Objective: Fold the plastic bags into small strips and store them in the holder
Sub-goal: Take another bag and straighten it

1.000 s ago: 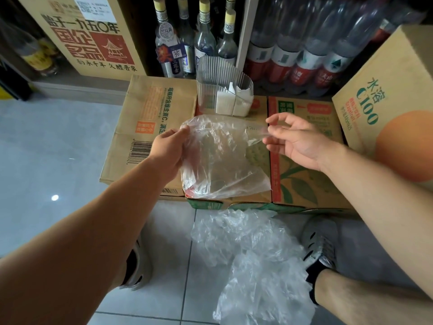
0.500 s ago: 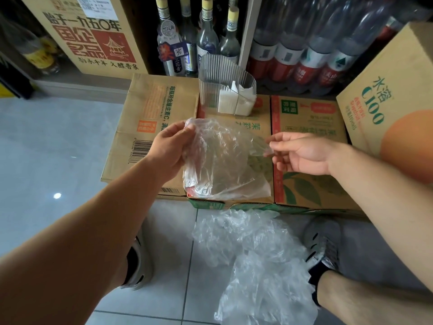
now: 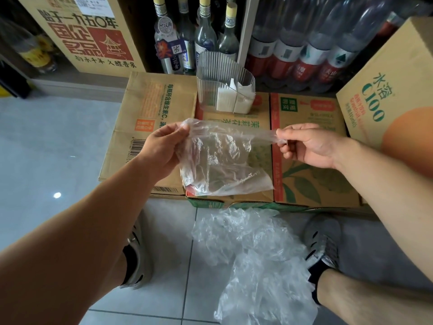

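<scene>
Holder: a clear ribbed holder stands on flat cardboard boxes, beyond the fingertips and roughly midway between the two hands, well apart from both.
Inside the holder: white folded strips stand upright, packed together in its right-hand part.
Bag being worked: a clear, crumpled plastic bag hangs between the hands. Its top edge is pulled into a taut band from fingers to fingers, and the rest sags below them over the box tops. Whether its lower edge rests on the box cannot be told.
Left hand: the thumb and fingers are closed narrow on the bag's left top corner, with bunched plastic showing past the fingertips.
Right hand: the thumb and forefinger pinch the stretched right end of the top edge. The other fingers curl in just beneath the pinch.
Waiting bags: a loose pile of bags, clear and crumpled, lies on the tiled floor, below the fingers and nearer the person, between two grey shoes.
Behind the holder: glass bottles stand farther from the fingers than the holder.
</scene>
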Tool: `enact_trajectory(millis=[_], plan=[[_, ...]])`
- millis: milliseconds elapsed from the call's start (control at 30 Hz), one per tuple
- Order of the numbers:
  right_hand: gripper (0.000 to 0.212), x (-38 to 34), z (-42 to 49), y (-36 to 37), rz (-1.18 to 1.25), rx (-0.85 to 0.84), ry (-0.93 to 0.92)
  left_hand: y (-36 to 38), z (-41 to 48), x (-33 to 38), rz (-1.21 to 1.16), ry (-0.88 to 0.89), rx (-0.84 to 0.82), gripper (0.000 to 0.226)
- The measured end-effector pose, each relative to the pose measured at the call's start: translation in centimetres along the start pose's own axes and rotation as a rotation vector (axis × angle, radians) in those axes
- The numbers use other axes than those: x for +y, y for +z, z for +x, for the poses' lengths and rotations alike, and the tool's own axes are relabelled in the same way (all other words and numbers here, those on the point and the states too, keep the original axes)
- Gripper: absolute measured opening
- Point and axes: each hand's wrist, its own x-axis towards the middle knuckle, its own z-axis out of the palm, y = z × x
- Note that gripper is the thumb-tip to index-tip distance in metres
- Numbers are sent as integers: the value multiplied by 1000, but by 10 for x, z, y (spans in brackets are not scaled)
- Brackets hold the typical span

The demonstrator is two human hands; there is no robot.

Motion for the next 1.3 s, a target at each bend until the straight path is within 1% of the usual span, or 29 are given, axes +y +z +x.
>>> enact_trajectory(millis=[67,133,200,233,267,300,367,433,467,533,600,633,767,833,967,1033,1100,1200,1267,1300], plan=[[16,-2,0,-3,-50,22,-32,-3,1,2,-2,-17,-72,23],[21,-5,1,-5,-166,75,-75,-3,1,4,-29,-39,-148,38],[17,-7,2,-8,-294,133,-114,-3,2,3,-47,-63,-150,53],[12,-7,3,-9,-326,148,-127,-4,3,2,-54,-73,-126,56],[9,-6,3,-11,-343,157,-134,-4,3,1,-56,-81,-93,56],[7,-6,4,-13,-361,165,-139,-4,4,0,-55,-86,-61,49],[8,-4,5,-18,-431,188,-141,-4,4,-1,-33,-88,24,28],[7,0,6,-21,-568,231,-127,1,2,-3,9,-76,117,12],[6,2,7,-22,-661,261,-118,6,1,-5,33,-62,168,9],[4,3,8,-21,-858,314,-118,18,0,-8,104,-11,259,13],[12,2,9,-14,-997,344,-140,28,0,-8,177,45,311,15],[14,0,9,-9,-1021,343,-148,32,0,-7,203,74,336,14],[11,-12,8,2,-1012,285,-142,37,2,3,316,233,465,11],[8,-15,6,1,-979,258,-132,36,1,5,337,273,521,11],[6,-11,4,-9,-877,245,-125,33,0,2,310,252,559,16],[7,-8,6,-15,-839,243,-118,31,2,-3,368,234,560,14],[10,-4,8,-20,-771,260,-124,30,6,-8,525,243,569,13],[12,2,10,-22,-462,283,-119,34,9,-9,889,321,571,12],[11,3,11,-23,-329,281,-102,41,11,-10,1008,359,551,11],[15,3,11,-24,-295,274,-84,45,12,-9,1033,359,543,10]])
